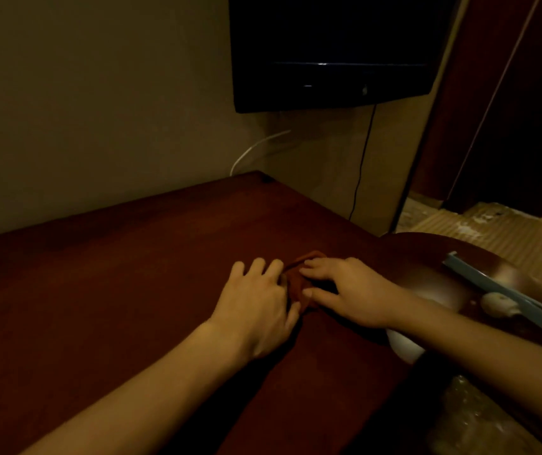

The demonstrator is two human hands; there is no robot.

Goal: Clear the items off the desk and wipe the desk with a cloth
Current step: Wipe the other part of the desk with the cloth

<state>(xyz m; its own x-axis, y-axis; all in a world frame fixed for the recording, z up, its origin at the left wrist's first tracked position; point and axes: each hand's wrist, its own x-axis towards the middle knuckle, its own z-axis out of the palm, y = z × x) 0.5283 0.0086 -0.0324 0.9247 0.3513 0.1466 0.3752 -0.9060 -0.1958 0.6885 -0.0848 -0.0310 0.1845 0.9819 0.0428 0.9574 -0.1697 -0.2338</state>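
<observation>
Counter (105,290): a dark reddish-brown wooden top set against a pale wall, running from the near left edge to a far corner below the screen.
Cloth (297,284): a small reddish-brown cloth bunched on the counter between the two hands, close to the counter's right edge (its colour nearly matches the wood, so its outline is hard to follow).
Left hand (256,307): palm down on the counter, fingers stretched forward and lightly spread, its thumb side touching the cloth's left edge; the fingers lie straight, not curled around anything.
Right hand (345,290): reaches in from the right, fingers laid over the top of the cloth and thumb against its near side, so the cloth is pinched between them.
Round stool (427,267): a dark, glossy round surface just beside the counter's right edge, lower than the top.
Grey-blue bar (499,287): a long flat object lying diagonally across the stool.
Pale lump (499,305): a small whitish object just beside the bar (too blurred to identify).
White object (404,348): a rounded white shape showing below the right forearm.
Screen (332,50): a dark flat panel on the wall above the far corner, with a black cable (361,165) hanging beneath it and a white cable (256,147) curving down behind the counter.
</observation>
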